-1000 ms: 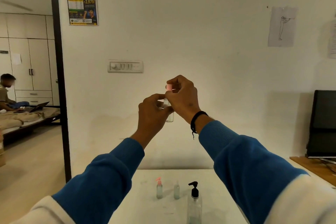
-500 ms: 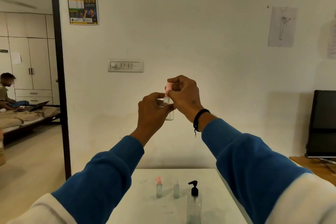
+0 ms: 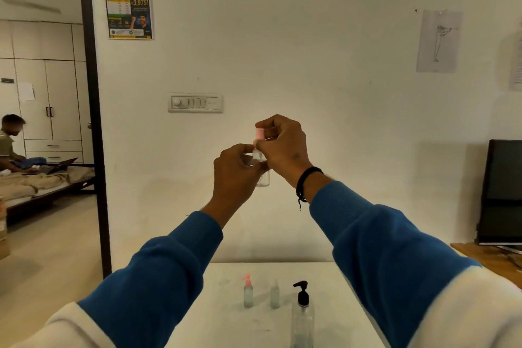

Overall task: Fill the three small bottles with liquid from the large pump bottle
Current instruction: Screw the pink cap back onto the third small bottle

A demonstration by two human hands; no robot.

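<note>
Two-handed grip (image 3: 240, 169) (image 3: 282, 144), clear pink-capped bottle (image 3: 262, 178)

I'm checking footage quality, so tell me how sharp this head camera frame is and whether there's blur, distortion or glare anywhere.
Head view: even, soft indoor light, no glare; left hand and right hand on the held small bottle are fairly sharp; the sleeves at the bottom corners blur; the large pump bottle and table look soft; the wide-angle lens bows the door frame.
</note>
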